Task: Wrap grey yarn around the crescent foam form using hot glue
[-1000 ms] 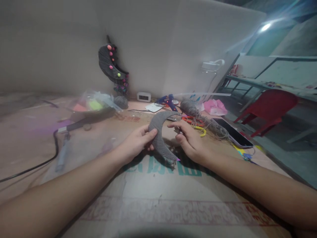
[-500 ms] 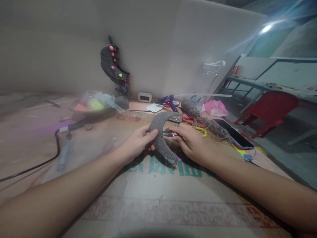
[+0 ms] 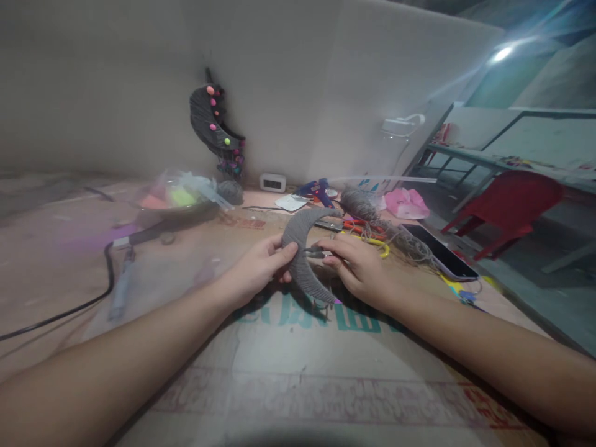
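Note:
A grey yarn-wrapped crescent (image 3: 300,248) stands on edge on the cardboard sheet (image 3: 298,366) in the middle of the view. My left hand (image 3: 261,267) pinches its outer curve, thumb on top. On the inner side of the crescent, my right hand (image 3: 361,264) is closed on a small metal tool (image 3: 319,252) whose tip points at the crescent's inner edge. A grey yarn strand trails right toward the yarn pile (image 3: 358,202).
A decorated grey crescent (image 3: 214,127) leans on the wall. Behind lie a plastic bag of coloured bits (image 3: 179,195), a yarn ball (image 3: 230,191), a small white clock (image 3: 272,182), a blue glue gun (image 3: 316,188), scissors (image 3: 367,233), a phone (image 3: 440,251) and a black cable (image 3: 100,285). A red chair (image 3: 507,202) stands right.
My right hand has picked up the small metal tool and brought its tip to the crescent's inner edge. My left hand kept hold of the crescent.

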`<action>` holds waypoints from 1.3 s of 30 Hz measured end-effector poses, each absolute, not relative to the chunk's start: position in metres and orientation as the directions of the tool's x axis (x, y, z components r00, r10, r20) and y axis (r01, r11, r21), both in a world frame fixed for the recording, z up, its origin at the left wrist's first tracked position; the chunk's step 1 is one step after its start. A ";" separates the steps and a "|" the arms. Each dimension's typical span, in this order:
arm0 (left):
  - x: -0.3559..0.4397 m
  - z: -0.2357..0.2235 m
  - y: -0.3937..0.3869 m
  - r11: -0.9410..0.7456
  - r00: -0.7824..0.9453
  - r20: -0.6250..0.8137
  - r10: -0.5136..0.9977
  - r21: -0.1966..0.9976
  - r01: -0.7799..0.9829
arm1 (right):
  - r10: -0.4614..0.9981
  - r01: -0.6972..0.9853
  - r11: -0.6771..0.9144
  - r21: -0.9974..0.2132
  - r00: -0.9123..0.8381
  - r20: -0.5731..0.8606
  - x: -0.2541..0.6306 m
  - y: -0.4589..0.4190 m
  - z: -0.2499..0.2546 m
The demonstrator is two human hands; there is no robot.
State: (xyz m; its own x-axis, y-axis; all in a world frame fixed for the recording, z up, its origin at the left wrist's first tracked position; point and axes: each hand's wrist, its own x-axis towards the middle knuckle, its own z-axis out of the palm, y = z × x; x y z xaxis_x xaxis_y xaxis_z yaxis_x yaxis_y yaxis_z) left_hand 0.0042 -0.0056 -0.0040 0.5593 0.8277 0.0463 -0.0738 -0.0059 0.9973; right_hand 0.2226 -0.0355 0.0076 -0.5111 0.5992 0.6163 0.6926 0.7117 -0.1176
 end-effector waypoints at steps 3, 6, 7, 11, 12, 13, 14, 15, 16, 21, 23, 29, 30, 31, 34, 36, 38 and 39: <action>0.004 -0.004 -0.006 0.006 0.550 0.049 0.833 0.995 -0.098 | 0.602 0.693 0.711 -0.119 -0.513 0.612 0.223 -0.036 0.008; 0.004 -0.002 -0.007 0.017 0.538 0.044 0.842 0.994 -0.107 | 0.605 0.696 0.708 -0.119 -0.511 0.610 0.223 -0.035 0.007; 0.004 -0.001 -0.008 0.018 0.536 0.043 0.843 0.994 -0.109 | 0.606 0.698 0.706 -0.119 -0.510 0.610 0.223 -0.035 0.007; 0.004 -0.002 -0.008 0.013 0.521 0.047 0.852 0.994 -0.112 | 0.602 0.705 0.702 -0.105 -0.508 0.616 0.223 -0.035 0.007; 0.005 -0.002 -0.007 0.010 0.517 0.050 0.855 0.994 -0.113 | 0.598 0.705 0.702 -0.097 -0.510 0.619 0.223 -0.035 0.008; 0.005 -0.003 -0.007 0.005 0.513 0.055 0.857 0.993 -0.115 | 0.593 0.705 0.703 -0.087 -0.516 0.618 0.222 -0.036 0.008; 0.005 -0.004 -0.007 0.000 0.509 0.060 0.859 0.993 -0.117 | 0.591 0.706 0.704 -0.077 -0.523 0.614 0.222 -0.036 0.009; 0.005 -0.004 -0.007 -0.003 0.503 0.062 0.862 0.993 -0.117 | 0.588 0.707 0.704 -0.068 -0.528 0.613 0.222 -0.037 0.010; 0.005 -0.004 -0.007 -0.006 0.498 0.064 0.865 0.993 -0.118 | 0.586 0.708 0.704 -0.060 -0.531 0.612 0.222 -0.037 0.010; 0.006 -0.002 -0.008 0.015 0.488 0.051 0.872 0.991 -0.130 | 0.586 0.711 0.702 -0.045 -0.540 0.605 0.222 -0.037 0.011; 0.006 -0.001 -0.008 0.024 0.489 0.045 0.871 0.991 -0.135 | 0.592 0.713 0.699 -0.051 -0.537 0.601 0.222 -0.037 0.011; 0.006 -0.002 -0.008 0.045 0.496 0.032 0.868 0.989 -0.142 | 0.593 0.709 0.703 -0.055 -0.542 0.596 0.222 -0.037 0.011; 0.006 -0.002 -0.008 0.043 0.498 0.036 0.866 0.988 -0.145 | 0.589 0.706 0.706 -0.054 -0.543 0.598 0.222 -0.037 0.011; 0.006 -0.003 -0.007 0.042 0.501 0.038 0.865 0.988 -0.148 | 0.587 0.705 0.707 -0.053 -0.543 0.601 0.222 -0.037 0.011; 0.006 -0.003 -0.007 0.043 0.502 0.040 0.864 0.987 -0.153 | 0.596 0.712 0.699 -0.062 -0.533 0.600 0.222 -0.036 0.011; 0.006 -0.003 -0.007 0.046 0.503 0.039 0.864 0.987 -0.156 | 0.596 0.712 0.699 -0.066 -0.530 0.602 0.222 -0.036 0.011; 0.006 -0.003 -0.008 0.044 0.504 0.040 0.863 0.987 -0.153 | 0.585 0.700 0.711 -0.068 -0.535 0.610 0.222 -0.036 0.012; 0.006 -0.003 -0.008 0.042 0.505 0.040 0.862 0.988 -0.149 | 0.579 0.694 0.717 -0.069 -0.537 0.614 0.222 -0.037 0.012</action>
